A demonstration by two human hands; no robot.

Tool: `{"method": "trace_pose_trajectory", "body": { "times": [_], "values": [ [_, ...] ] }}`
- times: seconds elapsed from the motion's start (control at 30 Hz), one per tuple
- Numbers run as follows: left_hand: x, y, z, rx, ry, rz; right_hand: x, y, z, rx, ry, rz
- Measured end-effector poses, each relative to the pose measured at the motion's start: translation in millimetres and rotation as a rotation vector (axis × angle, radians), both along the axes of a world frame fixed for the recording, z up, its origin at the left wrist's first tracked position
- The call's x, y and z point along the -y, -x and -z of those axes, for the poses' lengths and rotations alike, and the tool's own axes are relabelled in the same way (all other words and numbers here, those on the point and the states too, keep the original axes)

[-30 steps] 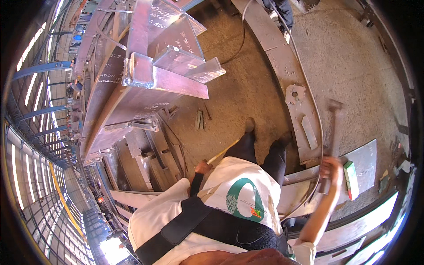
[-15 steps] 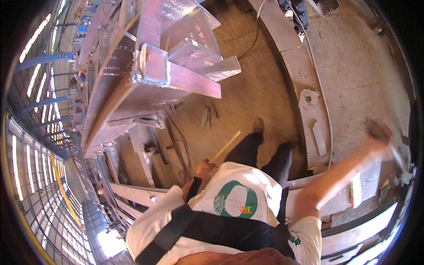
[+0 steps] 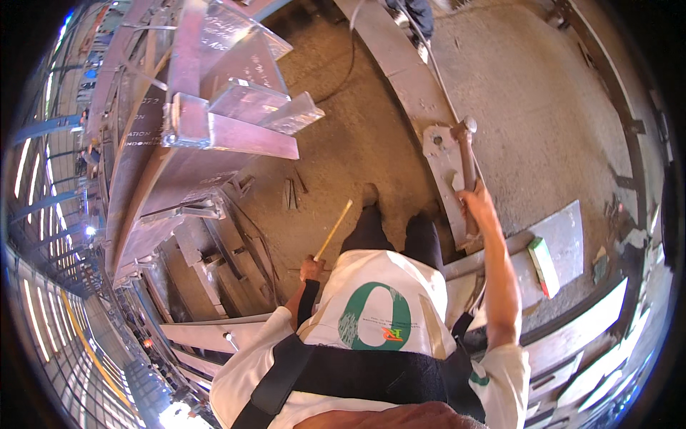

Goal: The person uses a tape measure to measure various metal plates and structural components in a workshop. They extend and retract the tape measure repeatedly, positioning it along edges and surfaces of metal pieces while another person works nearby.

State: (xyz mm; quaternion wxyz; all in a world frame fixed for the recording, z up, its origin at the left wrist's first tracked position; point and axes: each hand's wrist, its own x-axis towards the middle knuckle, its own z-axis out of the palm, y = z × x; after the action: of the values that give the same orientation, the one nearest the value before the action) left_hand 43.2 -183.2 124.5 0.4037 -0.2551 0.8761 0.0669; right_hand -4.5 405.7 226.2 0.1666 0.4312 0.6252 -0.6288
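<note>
My left hand (image 3: 311, 269) is closed round the lower end of a thin yellow stick (image 3: 334, 230), which points up and away from me over the floor. What kind of stick it is I cannot tell. On the right, my right hand (image 3: 480, 204) grips a hammer (image 3: 467, 159) by its handle, with the round metal head at the far end. The hammer overlaps a long curved steel plate (image 3: 409, 89) in view; whether it touches it I cannot tell. Near the hammer head, a lug with a hole (image 3: 437, 141) sits on that plate.
A large welded steel assembly (image 3: 246, 136) rises at the left, with protruding plates. Steel strips (image 3: 207, 264) lie below it. A cable (image 3: 437, 71) runs along the curved plate. A white-green block (image 3: 543, 266) rests on a plate at right. Another person's legs (image 3: 414, 21) show at the top.
My right arm has swung inward from the far right, bringing the hammer over the curved plate. The view has shifted; my left hand still holds the yellow stick.
</note>
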Motion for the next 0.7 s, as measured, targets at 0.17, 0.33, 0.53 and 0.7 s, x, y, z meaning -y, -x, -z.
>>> {"method": "trace_pose_trajectory", "body": {
  "times": [0.17,0.33,0.53,0.7],
  "values": [
    [-41.0,11.3,1.2,-0.127,-0.072,-0.118,-91.9,-46.3,132.7,-0.017,-0.784,-0.463],
    [-131.3,55.8,-65.5,-0.282,-0.321,-0.156,-103.9,-81.7,222.2,0.232,-0.767,-0.610],
    [-208.9,115.4,-109.4,-0.255,-0.698,-0.242,-47.6,-104.7,252.7,0.527,-0.701,-0.661],
    [-272.4,166.8,-128.7,-0.058,-0.959,-0.394,-85.4,-158.8,313.6,0.474,-0.621,-0.420]
  ]
}}
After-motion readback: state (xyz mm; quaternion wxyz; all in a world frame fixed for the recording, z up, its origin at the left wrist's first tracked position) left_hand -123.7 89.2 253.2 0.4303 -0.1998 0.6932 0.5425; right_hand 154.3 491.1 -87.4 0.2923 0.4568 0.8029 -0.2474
